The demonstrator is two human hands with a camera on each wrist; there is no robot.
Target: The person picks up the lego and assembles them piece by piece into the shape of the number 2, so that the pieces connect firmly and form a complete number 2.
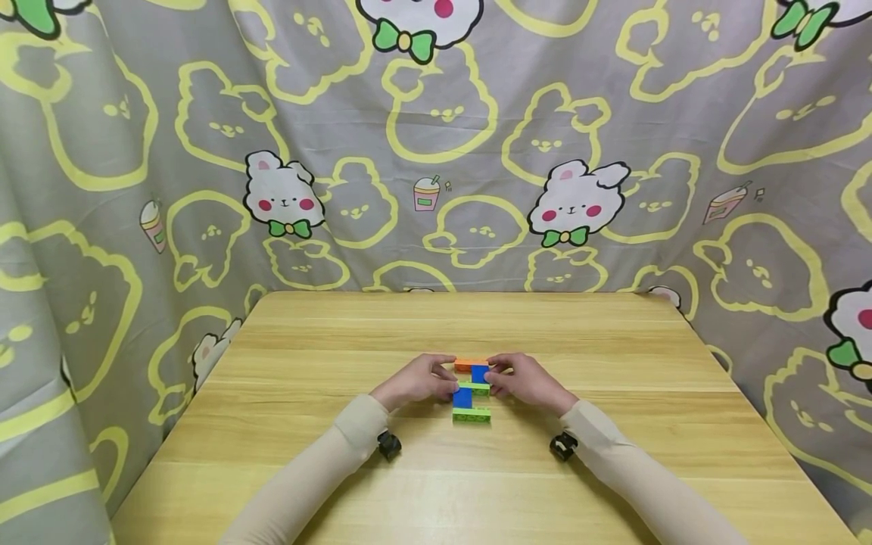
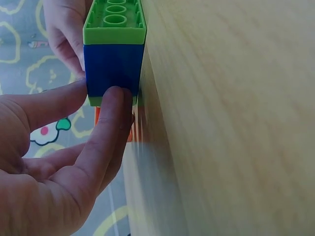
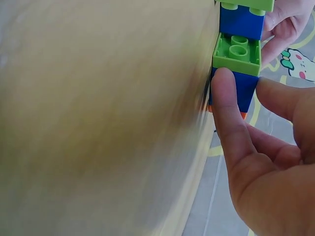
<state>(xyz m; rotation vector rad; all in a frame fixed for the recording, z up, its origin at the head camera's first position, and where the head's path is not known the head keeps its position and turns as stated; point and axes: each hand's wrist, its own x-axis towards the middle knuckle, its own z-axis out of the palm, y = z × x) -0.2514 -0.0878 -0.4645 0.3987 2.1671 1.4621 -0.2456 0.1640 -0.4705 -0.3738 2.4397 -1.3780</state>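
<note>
On the table lies a joined structure of toy building bricks, forming an S shape. From the near end come a green brick (image 1: 471,416), a blue brick (image 1: 462,399), a middle green brick (image 1: 481,390), another blue brick (image 1: 478,372) and an orange brick (image 1: 468,365). My left hand (image 1: 424,378) holds the structure's left side, thumb and fingers touching the nearer blue brick (image 2: 114,66). With thumb and fingers, my right hand (image 1: 523,378) pinches the farther blue brick (image 3: 246,88) from the right. Hollow undersides of the green bricks face me.
The bricks rest on a wooden table (image 1: 477,484). A patterned curtain (image 1: 470,113) hangs behind the far edge and along both sides. Black wrist cameras sit under each sleeve, the left one (image 1: 390,445) and the right one (image 1: 563,446).
</note>
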